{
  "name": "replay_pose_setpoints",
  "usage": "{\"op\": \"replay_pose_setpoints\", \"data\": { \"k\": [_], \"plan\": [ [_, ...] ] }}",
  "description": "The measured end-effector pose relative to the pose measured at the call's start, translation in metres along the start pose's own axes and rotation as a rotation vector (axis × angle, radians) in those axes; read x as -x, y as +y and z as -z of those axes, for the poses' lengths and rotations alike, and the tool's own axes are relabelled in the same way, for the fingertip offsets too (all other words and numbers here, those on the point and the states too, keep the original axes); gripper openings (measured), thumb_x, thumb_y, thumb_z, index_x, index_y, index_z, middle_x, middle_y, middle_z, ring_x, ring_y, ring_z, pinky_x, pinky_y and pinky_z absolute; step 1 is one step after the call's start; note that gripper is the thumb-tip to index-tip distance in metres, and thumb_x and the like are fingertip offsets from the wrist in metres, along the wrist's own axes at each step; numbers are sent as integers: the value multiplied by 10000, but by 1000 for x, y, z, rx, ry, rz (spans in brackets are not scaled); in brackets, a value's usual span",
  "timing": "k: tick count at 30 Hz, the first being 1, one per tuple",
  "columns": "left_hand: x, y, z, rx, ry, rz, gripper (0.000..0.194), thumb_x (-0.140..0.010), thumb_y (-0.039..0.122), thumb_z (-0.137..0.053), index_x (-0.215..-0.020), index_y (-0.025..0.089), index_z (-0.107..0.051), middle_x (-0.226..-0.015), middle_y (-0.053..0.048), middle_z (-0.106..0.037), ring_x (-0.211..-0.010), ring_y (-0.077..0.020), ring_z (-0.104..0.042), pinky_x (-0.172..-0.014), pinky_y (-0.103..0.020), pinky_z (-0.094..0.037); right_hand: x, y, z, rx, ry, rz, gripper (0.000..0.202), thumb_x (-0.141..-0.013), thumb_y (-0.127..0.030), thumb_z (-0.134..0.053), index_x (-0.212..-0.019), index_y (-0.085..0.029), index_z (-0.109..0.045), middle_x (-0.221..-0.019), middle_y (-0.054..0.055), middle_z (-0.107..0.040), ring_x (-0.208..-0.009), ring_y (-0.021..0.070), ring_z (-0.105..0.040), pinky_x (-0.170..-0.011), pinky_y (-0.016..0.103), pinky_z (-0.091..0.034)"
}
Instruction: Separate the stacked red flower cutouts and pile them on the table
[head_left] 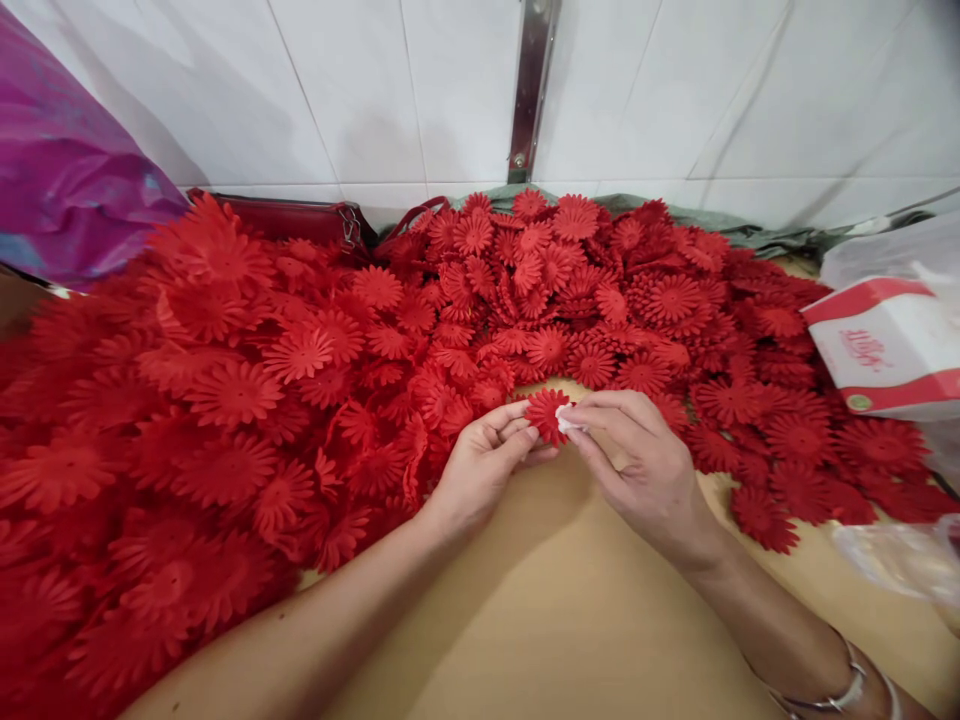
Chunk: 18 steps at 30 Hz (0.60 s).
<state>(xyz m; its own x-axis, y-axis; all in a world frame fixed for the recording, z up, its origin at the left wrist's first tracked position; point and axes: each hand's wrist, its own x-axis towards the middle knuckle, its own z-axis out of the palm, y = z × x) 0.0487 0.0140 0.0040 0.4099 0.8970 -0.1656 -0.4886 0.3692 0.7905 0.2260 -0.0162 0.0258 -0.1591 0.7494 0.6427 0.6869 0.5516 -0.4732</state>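
Observation:
Between thumb and fingers, my left hand [487, 462] pinches a small red flower piece [546, 415] by its left side. My right hand [645, 465] is closed on a small white piece [567, 418], which touches the flower's right side near its centre. What the white piece is cannot be made out. Both hands are close together above the tan table [555, 610]. Loose red petal pieces [232, 390] lie heaped left of my left hand, and stacked red flowers [555, 265] are piled behind both hands and to the right.
A white and red box [885, 345] in clear plastic stands at the right, with a clear plastic container [904, 555] below it. At the back left are a purple bag [75, 150] and a dark red purse [289, 218], near the white tiled wall [360, 90].

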Motion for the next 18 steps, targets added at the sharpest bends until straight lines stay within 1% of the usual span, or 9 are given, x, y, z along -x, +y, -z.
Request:
{"op": "replay_pose_setpoints", "data": {
  "k": [2,5,6,7,10,11,14,15,18],
  "plan": [
    [0,1,0,14,4,3,347,-768,261,-830,-1086,149,-751,-1077,-83,-780,-918,-171,-712,-874,-312,-584,0,1,-1,-8,2,-6,236,-922,-117,-642,-1119,-239,-686,-1049,67,-699,-1041,212,-655,-945,408,-549],
    [0,1,-1,38,20,14,356,-751,251,-843,-1082,151,-758,-1061,-81,-785,-923,-179,-716,-863,-311,-584,0,1,0,10,119,-49,240,-911,-118,-655,-1120,-232,-687,-1059,75,-694,-1023,214,-659,-950,412,-545],
    [0,1,-1,51,22,20,356,-744,242,-847,-1077,150,-760,-1045,-78,-787,-912,-175,-716,-849,-303,-586,-1,1,1,14,131,-54,241,-910,-119,-656,-1120,-234,-687,-1060,76,-693,-1020,216,-660,-948,414,-545],
    [0,2,-1,65,23,24,348,-742,235,-848,-1068,148,-763,-1029,-76,-788,-897,-168,-715,-835,-293,-588,-1,1,1,10,117,-52,239,-912,-121,-653,-1119,-236,-686,-1056,74,-692,-1019,217,-661,-945,413,-547],
    [0,2,-1,103,22,25,318,-753,218,-839,-1054,141,-768,-1001,-72,-789,-864,-143,-707,-812,-268,-595,-2,1,0,-25,15,-42,219,-923,-123,-641,-1107,-234,-682,-1034,69,-692,-1023,211,-666,-935,394,-555],
    [0,2,-1,113,27,22,311,-757,214,-836,-1052,140,-769,-999,-72,-788,-860,-138,-706,-812,-263,-597,-2,0,0,-27,8,-44,216,-924,-121,-640,-1106,-230,-681,-1033,69,-691,-1023,206,-666,-937,387,-555],
    [0,3,-1,135,52,19,311,-753,201,-839,-1052,148,-772,-991,-63,-787,-850,-128,-707,-815,-256,-602,-1,-1,-1,11,76,-24,242,-906,-102,-662,-1119,-216,-676,-1054,76,-686,-1026,201,-660,-948,381,-550],
    [0,3,-1,143,54,18,307,-751,201,-842,-1046,152,-773,-977,-57,-787,-840,-123,-706,-815,-254,-603,-1,-1,-1,26,74,0,252,-902,-96,-666,-1123,-216,-674,-1063,78,-686,-1027,201,-657,-950,385,-549],
    [0,3,-1,155,42,14,274,-749,201,-844,-1011,158,-777,-940,-41,-782,-816,-112,-701,-827,-254,-603,2,-1,-3,38,-22,45,245,-918,-90,-642,-1124,-220,-668,-1075,81,-690,-1034,207,-652,-943,400,-551]
  ]
}}
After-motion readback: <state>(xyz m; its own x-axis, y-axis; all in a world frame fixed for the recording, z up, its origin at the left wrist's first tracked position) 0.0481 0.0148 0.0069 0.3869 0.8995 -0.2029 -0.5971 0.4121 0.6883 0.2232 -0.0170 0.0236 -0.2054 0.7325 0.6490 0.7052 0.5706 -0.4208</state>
